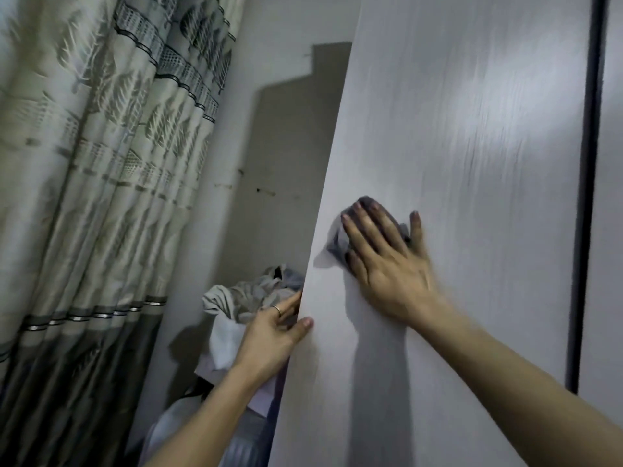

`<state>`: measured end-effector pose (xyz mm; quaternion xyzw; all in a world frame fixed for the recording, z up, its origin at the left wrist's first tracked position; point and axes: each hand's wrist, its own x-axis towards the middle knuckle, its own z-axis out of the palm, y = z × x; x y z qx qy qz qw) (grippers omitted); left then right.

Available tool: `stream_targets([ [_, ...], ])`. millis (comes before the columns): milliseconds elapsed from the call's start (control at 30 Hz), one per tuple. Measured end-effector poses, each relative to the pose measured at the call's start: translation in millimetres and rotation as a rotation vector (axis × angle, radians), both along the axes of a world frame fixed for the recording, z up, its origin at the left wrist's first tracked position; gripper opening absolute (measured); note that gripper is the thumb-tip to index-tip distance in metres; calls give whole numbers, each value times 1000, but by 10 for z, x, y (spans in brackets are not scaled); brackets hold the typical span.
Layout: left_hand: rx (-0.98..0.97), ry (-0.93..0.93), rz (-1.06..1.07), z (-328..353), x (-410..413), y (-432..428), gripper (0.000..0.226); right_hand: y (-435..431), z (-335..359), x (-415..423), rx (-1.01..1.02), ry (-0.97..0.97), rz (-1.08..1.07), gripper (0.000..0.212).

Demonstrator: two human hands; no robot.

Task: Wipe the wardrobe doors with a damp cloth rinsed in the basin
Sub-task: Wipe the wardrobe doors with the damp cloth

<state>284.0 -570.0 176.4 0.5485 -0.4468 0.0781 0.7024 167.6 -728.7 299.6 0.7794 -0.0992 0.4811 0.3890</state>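
Observation:
A pale wood-grain wardrobe door (455, 136) stands swung open and fills the right half of the view. My right hand (384, 257) lies flat on its face with straight fingers, pressing a grey cloth (337, 244) against the panel near the door's left edge. Most of the cloth is hidden under the fingers. My left hand (273, 335) grips that left edge lower down, thumb on the front face and fingers curled behind it; a ring shows on one finger. No basin is in view.
A dark vertical gap (586, 197) separates this door from the neighbouring panel (610, 230) at the far right. Patterned curtains (101, 163) hang on the left. Behind the door edge, a heap of crumpled clothes (249, 298) sits on boxes against the white wall.

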Motion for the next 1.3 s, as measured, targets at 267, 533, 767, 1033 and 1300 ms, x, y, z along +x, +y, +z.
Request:
stream_targets([
  [267,14,-38,23,-26,21,17,48,454,6,434,53,-24,120,59],
  [533,277,-261,443,43,-199,30,72,-538,-844,-757,188,-77,-95,63],
  [767,319,-795,655,-48,-450,-301,82,-509,-106,-633,542,-459,-14,70],
  [1033,443,-699,704,-137,-634,-608,65,-893,-1742,-1298,307,-95,-144,66],
  [1300,452,-677,757,-216,-724,-789,69,-1150,-291,-1160,537,-497,-41,70],
])
